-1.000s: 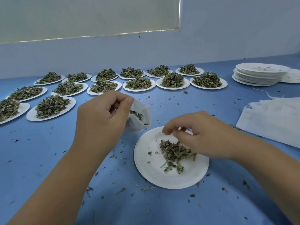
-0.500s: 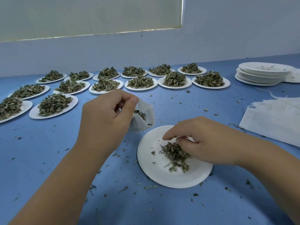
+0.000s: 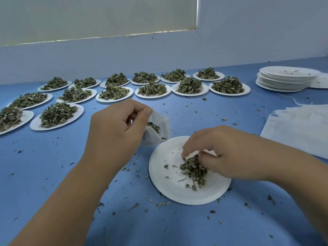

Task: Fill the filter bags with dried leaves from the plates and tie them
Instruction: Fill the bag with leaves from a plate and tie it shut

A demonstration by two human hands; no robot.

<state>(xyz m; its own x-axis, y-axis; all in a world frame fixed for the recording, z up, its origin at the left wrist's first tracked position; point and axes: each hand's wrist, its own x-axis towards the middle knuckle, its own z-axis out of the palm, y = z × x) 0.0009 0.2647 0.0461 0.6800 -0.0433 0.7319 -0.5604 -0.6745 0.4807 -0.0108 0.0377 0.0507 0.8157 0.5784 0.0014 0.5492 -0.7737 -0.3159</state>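
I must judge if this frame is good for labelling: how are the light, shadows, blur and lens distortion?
Head view: soft, even, bluish light, no glare; only faint, soft shadows on the blue table. Head view: the right hand is slightly motion-blurred at its fingertips over the dried leaves; the left hand and filter bag look sharp. Head view: wide-angle stretch flattens the far-left plates.

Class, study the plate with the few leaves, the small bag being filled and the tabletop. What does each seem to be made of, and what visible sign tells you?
Plate: likely paper, matte white, faintly ribbed rim. Filter bag in the left hand: thin white fabric, perhaps non-woven; it slumps softly. Tabletop: smooth blue sheet with slight sheen, possibly plastic or laminate; unclear.
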